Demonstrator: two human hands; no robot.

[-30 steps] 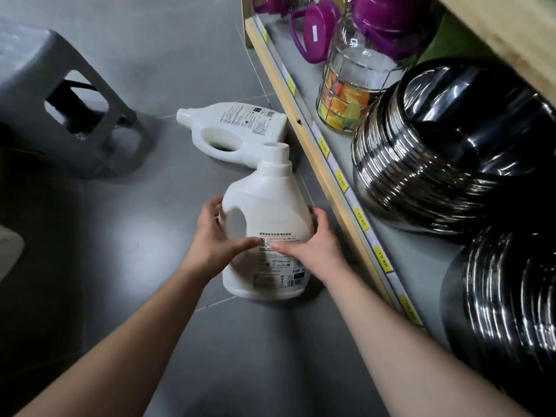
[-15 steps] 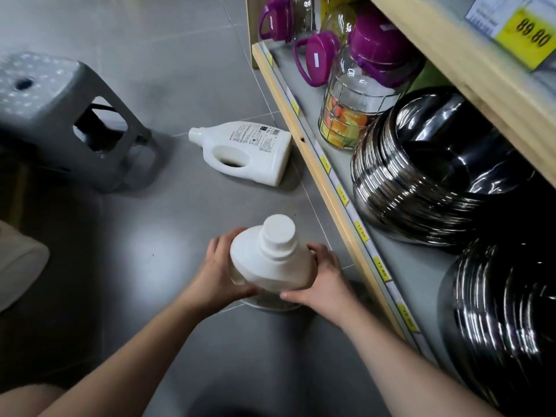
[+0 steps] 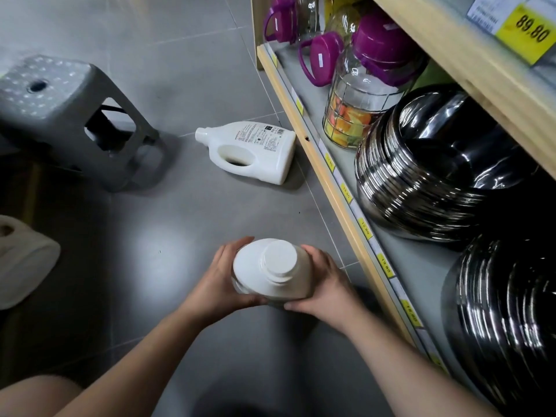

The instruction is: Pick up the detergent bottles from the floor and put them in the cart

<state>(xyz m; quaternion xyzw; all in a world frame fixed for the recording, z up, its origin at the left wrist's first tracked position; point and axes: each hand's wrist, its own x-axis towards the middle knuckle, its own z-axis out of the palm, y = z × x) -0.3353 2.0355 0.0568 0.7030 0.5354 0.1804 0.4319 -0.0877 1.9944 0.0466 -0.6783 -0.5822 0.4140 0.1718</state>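
Spanning the view: glossy grey tile floor (image 3: 186,70). Wooden-edged shelf (image 3: 340,191) along right, steel bowls (image 3: 427,182) stacked on it. Grey stool (image 3: 60,109) at left. Lying bottle (image 3: 258,152) on floor beside shelf base. Held bottle (image 3: 270,266) upright between left hand (image 3: 219,281) and right hand (image 3: 325,284), fingers curled round its sides.

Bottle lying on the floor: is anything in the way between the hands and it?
Nothing visible: only bare floor separates the lying bottle from the left hand and right hand, though both grip the other bottle.
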